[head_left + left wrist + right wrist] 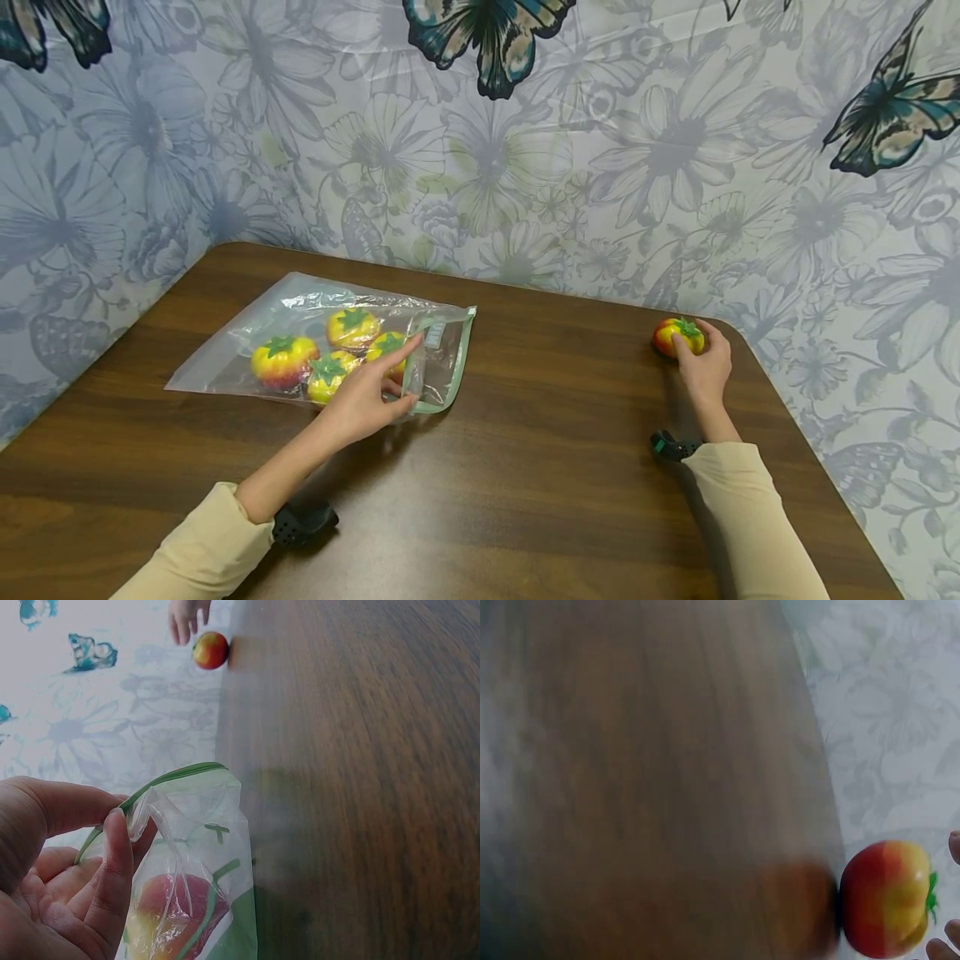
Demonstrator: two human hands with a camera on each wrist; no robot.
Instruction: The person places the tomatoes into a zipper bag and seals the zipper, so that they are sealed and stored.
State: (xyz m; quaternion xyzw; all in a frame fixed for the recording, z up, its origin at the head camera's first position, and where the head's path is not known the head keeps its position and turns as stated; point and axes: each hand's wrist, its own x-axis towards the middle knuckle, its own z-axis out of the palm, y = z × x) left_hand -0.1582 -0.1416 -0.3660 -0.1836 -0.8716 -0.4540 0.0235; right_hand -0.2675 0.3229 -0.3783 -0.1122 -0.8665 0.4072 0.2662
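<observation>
A clear zip bag (232, 350) with a green-edged mouth lies on the table's left, holding several yellow-red tomato-like fruits (285, 360) with green leafy tops. My left hand (363, 404) is at the bag's mouth; in the left wrist view, thumb and finger pinch its green edge (176, 774). On the table's far right sits another such fruit (667, 337), upright. Over it reaches my right hand (707, 365), thumb and fingers spread about its top. The right wrist view has the fingertips (941, 950) a little apart from the fruit (885, 900).
The brown wooden table (540, 433) ends at the back against a flowered cloth (510, 175) with butterflies. The single fruit is close to the table's back right corner. A black wrist device (303, 523) sits on each arm.
</observation>
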